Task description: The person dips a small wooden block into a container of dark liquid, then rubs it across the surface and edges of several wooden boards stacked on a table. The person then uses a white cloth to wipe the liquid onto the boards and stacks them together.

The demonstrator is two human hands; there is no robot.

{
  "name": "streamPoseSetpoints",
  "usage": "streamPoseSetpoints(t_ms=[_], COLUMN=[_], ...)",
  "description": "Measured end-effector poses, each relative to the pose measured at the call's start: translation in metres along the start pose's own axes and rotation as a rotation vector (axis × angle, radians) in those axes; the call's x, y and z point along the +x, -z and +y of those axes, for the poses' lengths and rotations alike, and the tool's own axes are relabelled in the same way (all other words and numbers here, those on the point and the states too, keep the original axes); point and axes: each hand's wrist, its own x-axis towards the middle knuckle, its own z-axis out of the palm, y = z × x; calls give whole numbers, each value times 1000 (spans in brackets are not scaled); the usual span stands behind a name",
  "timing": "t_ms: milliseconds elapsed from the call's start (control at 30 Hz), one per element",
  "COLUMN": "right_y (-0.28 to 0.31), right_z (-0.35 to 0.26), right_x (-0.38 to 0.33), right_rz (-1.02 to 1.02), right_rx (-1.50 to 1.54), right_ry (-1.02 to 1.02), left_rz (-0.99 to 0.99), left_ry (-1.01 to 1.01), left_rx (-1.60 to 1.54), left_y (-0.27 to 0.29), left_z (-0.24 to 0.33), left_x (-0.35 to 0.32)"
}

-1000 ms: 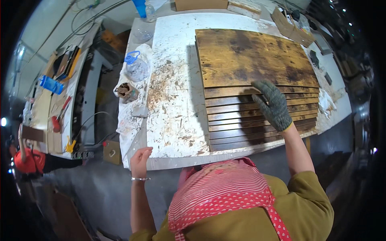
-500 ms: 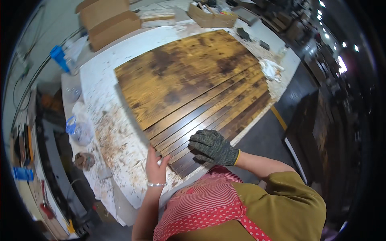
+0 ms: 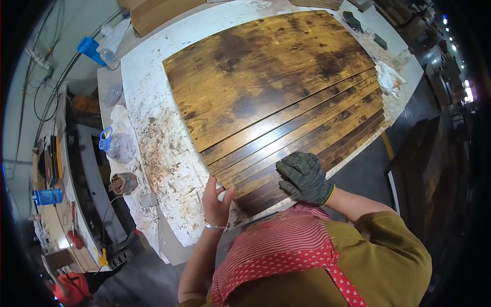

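A: Quick one: where's the stack?

B: Middle to upper right of frame. Stack of wood-grain boards (image 3: pixel 266 71) flat on the white table (image 3: pixel 140 77), stepped at its lower side so several edges show as strips.

A: Left hand?

B: Bare left hand (image 3: pixel 217 205), lower centre-left, at the stack's lower left corner. Thumb and fingers parted in a V; something pale shows between them, can't tell if it's held or just tabletop.

A: Right?

B: Gloved right hand (image 3: pixel 305 178), just below centre, over the lowest strips. Fingers close together, slightly bent; palm hidden, so can't tell if it grips anything.

A: Progress?

B: Boards are piled and face up, top one fully exposed. None lifted clear, none set apart on the table. My read: contact stage, both hands at the pile, any actual shifting left undone.

A: Surroundings?

B: Clear jug (image 3: pixel 123 148) with blue handle, left; cardboard box (image 3: pixel 163 15), upper left; crumpled white wrap (image 3: pixel 389 79), right of the stack.
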Motion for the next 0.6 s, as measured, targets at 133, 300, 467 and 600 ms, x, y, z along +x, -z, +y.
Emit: streamPoseSetpoints(t_ms=[133,300,467,600], right_y=[-2,-9,-3,21], right_z=[0,0,-18,-42], right_x=[-1,-3,5,27], right_rz=[19,44,50,-91], right_rx=[-34,-64,-187,-118], right_ry=[-4,24,28,27], left_rz=[25,91,73,-138], left_ry=[-55,5,22,27], left_rx=[116,54,127,119], left_y=[0,-2,1,16], left_z=[3,2,-7,1], left_x=[2,-1,-8,-8])
